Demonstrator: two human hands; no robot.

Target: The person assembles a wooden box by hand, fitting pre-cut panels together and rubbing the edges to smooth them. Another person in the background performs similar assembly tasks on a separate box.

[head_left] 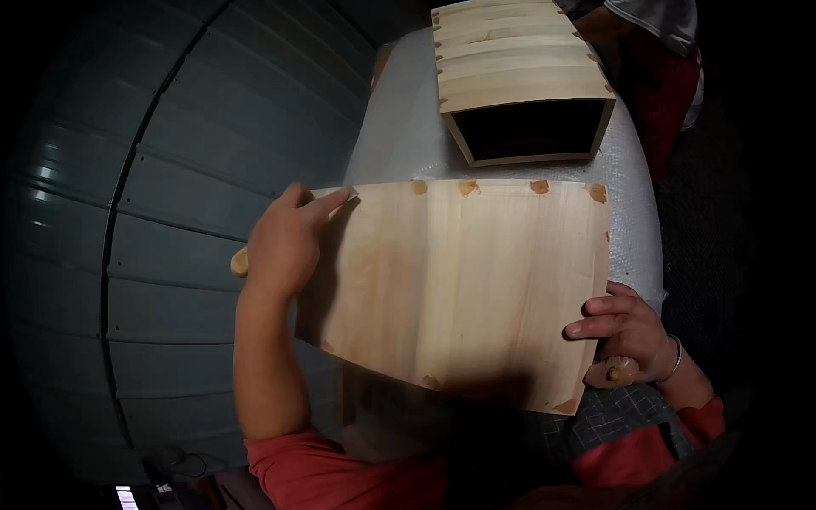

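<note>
A pale wooden panel (476,280) lies tilted in front of me, with brown filler patches (539,187) along its far edge and near corners. Whether it is one side of a box, I cannot tell. At its far left corner my left hand (287,242) is closed round a putty knife; the rounded wooden handle (240,262) sticks out to the left, and a thin blade tip (351,195) shows by the index finger. My right hand (629,331) grips the panel's right edge, fingers on its face. Against that palm sits a tan lump (612,372), its kind unclear.
Beyond the panel stands a wooden box (520,81) with a dark open end facing me and filler spots along its edges. It rests on a surface covered in bubble wrap (399,119). A grey metal wall (187,187) runs along the left. Another person (659,76) is at the far right.
</note>
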